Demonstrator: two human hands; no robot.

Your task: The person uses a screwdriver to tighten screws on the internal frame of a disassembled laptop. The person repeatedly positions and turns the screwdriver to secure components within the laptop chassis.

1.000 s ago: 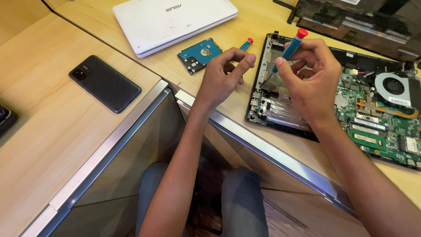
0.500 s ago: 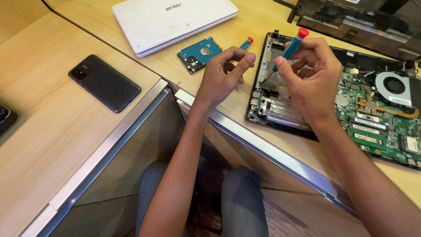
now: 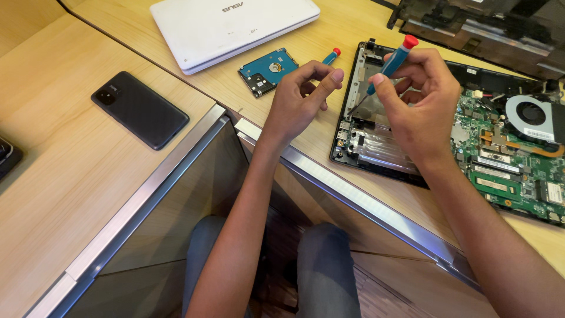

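My right hand (image 3: 424,109) grips a blue screwdriver with a red cap (image 3: 393,62). Its thin shaft slants down to the left edge of an opened black laptop base (image 3: 376,147). My left hand (image 3: 300,97) hovers just left of that base, thumb and forefinger pinched together. Anything between them is too small to see. A second blue screwdriver with a red cap (image 3: 329,57) lies on the wooden desk behind my left hand. Beside it rests a bare hard drive (image 3: 268,70) with its blue circuit side up.
The open base shows a green circuit board (image 3: 506,171) and a fan (image 3: 529,115) on the right. A closed white laptop (image 3: 235,26) lies at the back, and a black laptop part (image 3: 471,23) at the far right. A black phone (image 3: 140,109) rests on the left desk.
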